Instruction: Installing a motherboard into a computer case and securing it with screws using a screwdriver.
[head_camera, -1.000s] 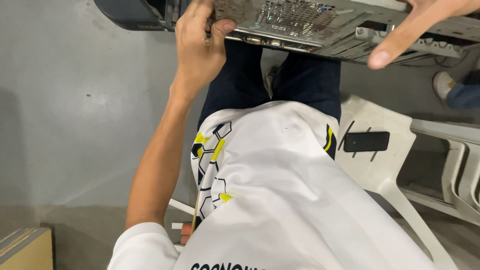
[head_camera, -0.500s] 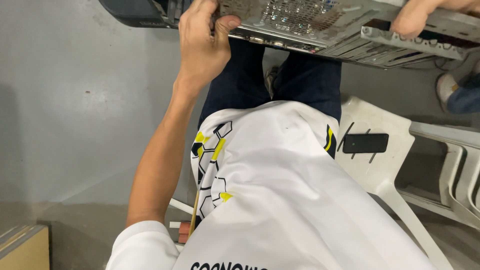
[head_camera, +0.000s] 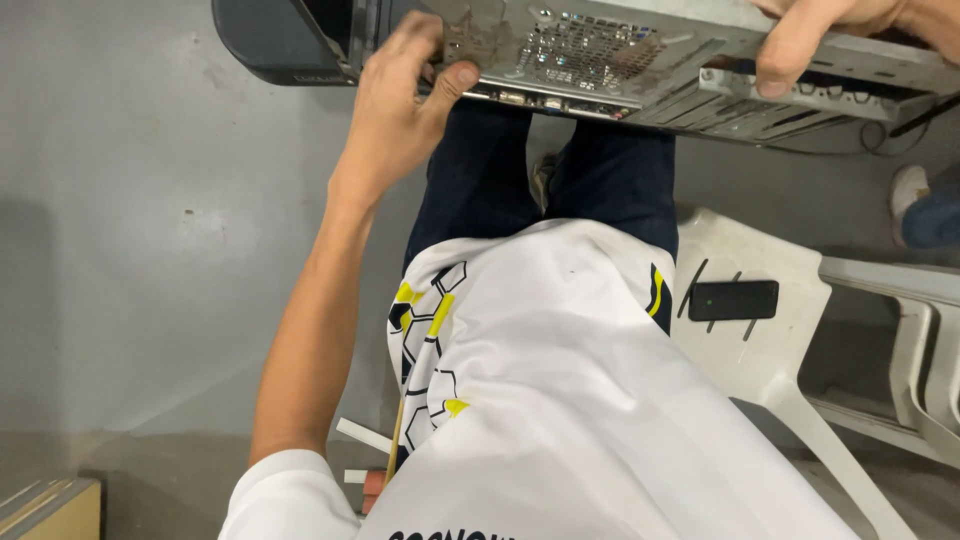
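Two hands on the job here, both up at the metal computer case (head_camera: 640, 60) that lies across the person's lap at the top of the view. The left hand (head_camera: 395, 110) is wrapped over the near-left corner, thumb pressed against the rear edge by the row of ports, fingers curled over the top: a firm grasp on the case. And here's the change: the right hand (head_camera: 840, 30), which a second ago had a finger stretched out and pointing down past the case's edge, has pulled in and now sits on the right end, fingertips hooked over a thin metal rail (head_camera: 790, 88). From pointing to gripping, so by my reading the case is now steadied at both ends and ready to be turned or worked on. The left hand has barely shifted in that time, and the case has kept its place across the knees, only tilted a touch.

Around it: a dark plastic front panel (head_camera: 275, 45) at the left end of the case, a white plastic chair (head_camera: 760, 360) just to the right with a black phone (head_camera: 733, 300) lying on its seat, a second chair (head_camera: 920, 340) beyond, and someone else's shoe (head_camera: 908, 195) at the far right edge
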